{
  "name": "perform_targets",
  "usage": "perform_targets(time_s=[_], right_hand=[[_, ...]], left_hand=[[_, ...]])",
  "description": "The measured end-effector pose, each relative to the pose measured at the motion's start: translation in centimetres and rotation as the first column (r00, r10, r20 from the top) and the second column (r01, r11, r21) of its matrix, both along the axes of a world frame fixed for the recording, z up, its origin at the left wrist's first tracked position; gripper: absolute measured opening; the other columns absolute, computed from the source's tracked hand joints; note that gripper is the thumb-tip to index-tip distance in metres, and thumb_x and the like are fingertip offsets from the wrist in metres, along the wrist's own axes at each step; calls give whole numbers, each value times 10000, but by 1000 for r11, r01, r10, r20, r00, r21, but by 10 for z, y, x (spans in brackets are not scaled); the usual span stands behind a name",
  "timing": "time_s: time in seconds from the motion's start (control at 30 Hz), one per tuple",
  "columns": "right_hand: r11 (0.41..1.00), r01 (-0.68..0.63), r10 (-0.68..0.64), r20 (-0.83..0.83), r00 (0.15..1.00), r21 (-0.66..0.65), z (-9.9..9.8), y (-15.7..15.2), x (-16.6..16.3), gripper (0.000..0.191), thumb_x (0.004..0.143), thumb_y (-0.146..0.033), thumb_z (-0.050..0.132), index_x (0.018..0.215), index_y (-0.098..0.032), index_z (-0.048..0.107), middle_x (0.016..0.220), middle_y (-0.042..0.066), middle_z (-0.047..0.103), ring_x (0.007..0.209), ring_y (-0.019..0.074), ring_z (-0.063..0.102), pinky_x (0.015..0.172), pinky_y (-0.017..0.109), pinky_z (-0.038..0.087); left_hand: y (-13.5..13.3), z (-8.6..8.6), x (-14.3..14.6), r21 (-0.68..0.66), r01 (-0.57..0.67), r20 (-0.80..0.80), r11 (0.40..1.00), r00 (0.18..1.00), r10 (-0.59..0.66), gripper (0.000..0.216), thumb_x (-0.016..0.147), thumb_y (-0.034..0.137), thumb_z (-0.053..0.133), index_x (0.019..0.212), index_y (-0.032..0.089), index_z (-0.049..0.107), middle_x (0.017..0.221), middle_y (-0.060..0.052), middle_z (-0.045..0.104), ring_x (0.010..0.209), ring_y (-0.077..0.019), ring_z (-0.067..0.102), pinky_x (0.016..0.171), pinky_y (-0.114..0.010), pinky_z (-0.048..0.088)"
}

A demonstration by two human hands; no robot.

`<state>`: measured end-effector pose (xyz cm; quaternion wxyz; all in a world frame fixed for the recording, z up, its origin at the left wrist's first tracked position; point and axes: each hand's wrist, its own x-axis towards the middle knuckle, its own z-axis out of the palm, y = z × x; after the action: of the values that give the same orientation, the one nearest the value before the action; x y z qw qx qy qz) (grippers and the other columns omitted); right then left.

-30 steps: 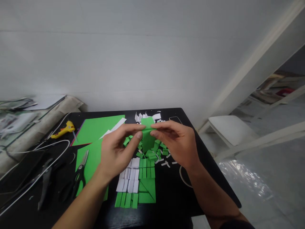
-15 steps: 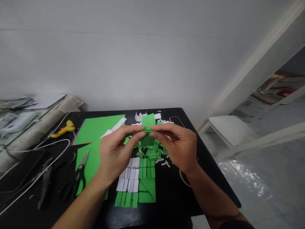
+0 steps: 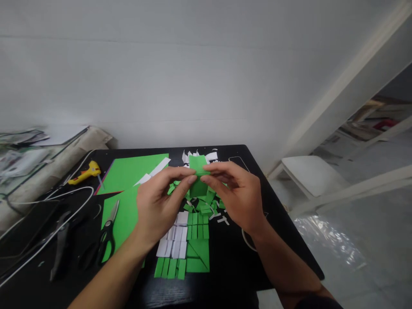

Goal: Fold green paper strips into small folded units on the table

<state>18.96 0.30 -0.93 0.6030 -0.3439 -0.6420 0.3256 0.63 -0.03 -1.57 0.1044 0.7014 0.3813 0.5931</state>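
A green paper strip (image 3: 197,162) with a fold across its middle is held up above the table between both hands. My left hand (image 3: 164,197) pinches the fold's left end between thumb and forefinger. At the right end, my right hand (image 3: 240,193) does the same. Below them lies a heap of small green folded paper pieces (image 3: 206,207) mixed with white scraps. Nearer to me are rows of white folded paper pieces (image 3: 172,248), green folded pieces (image 3: 198,225) and a flat green paper square (image 3: 198,256) with creases.
Scissors (image 3: 107,236) lie on a green sheet (image 3: 125,214) to the left. Beyond are more green sheets (image 3: 135,167), a yellow glue gun (image 3: 86,172) and a white cable (image 3: 74,214). A white stool (image 3: 305,174) stands right of the black table (image 3: 270,266).
The right hand has shifted slightly left and up along the fold. Both hands keep their pinch on the green paper strip, and the view has moved a little.
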Motion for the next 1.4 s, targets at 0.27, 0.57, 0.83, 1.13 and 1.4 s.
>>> perform_targets(time_s=[0.27,0.57,0.83,1.13,1.4], right_hand=[[983,94,-119,156,981,157,3,2,4,49,975,-285,810,1006,-316,831,1032,27,769,980,215,740,859,383,656],[999,46,-46,79,996,10,2,1,0,106,957,-296,817,1057,-324,840,994,-6,850,897,207,810,837,375,699],[999,30,-30,34,999,-14,2,2,-1,103,933,-253,835,1012,-318,847,959,-24,858,878,188,824,826,341,714],[998,28,-27,12,1000,-62,5,0,-1,64,945,-284,812,993,-297,854,941,2,859,866,200,829,815,351,724],[990,-92,85,-60,995,-111,4,-1,-2,328,832,-224,902,1143,-262,805,978,12,851,915,198,835,839,317,721]], left_hand=[[1,0,-1,13,3,-13,1000,1000,-3,108,1009,236,747,1076,311,786,964,3,804,860,-174,745,787,-361,625],[3,1,-1,-55,77,-15,995,997,-78,136,1032,243,707,1149,291,760,1027,-24,798,919,-180,741,822,-360,616],[3,-2,2,-90,32,53,995,998,-27,99,981,282,790,1071,307,822,973,7,839,812,-155,777,743,-316,641],[3,-2,3,-117,24,127,993,992,-10,85,939,294,835,1024,299,836,937,1,840,774,-162,768,710,-320,653],[7,4,3,-183,87,300,979,954,-29,54,924,239,822,972,229,800,839,-5,790,716,-118,721,618,-211,593]])
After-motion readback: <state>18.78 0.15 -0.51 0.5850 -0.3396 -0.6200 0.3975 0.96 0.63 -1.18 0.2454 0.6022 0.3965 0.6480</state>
